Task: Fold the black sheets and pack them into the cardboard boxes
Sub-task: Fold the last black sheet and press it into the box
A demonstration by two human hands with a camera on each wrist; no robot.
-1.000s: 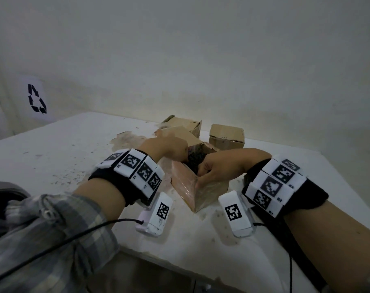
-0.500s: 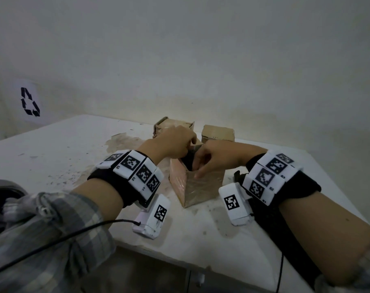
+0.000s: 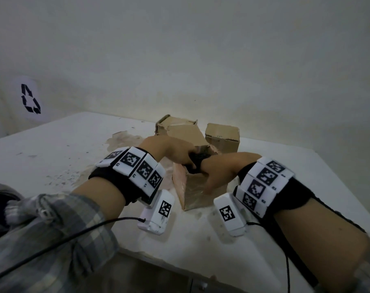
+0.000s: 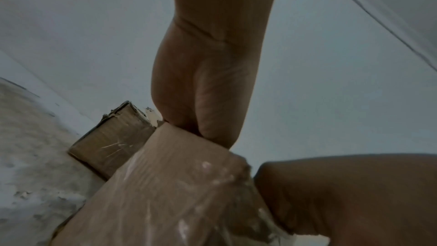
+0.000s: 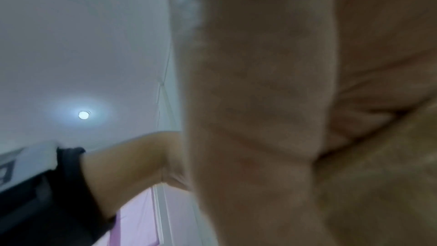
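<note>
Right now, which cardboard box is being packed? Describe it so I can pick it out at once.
On the white table, three cardboard boxes cluster near the far wall. It is the nearest box, in front of the two others. Only this one is open-topped, with black sheet showing inside and the left hand and right hand at its rim.

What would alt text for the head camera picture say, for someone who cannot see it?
Two hands, left hand and right hand, stuff a black sheet into an open cardboard box on a white table. Two more cardboard boxes stand behind it.
</note>
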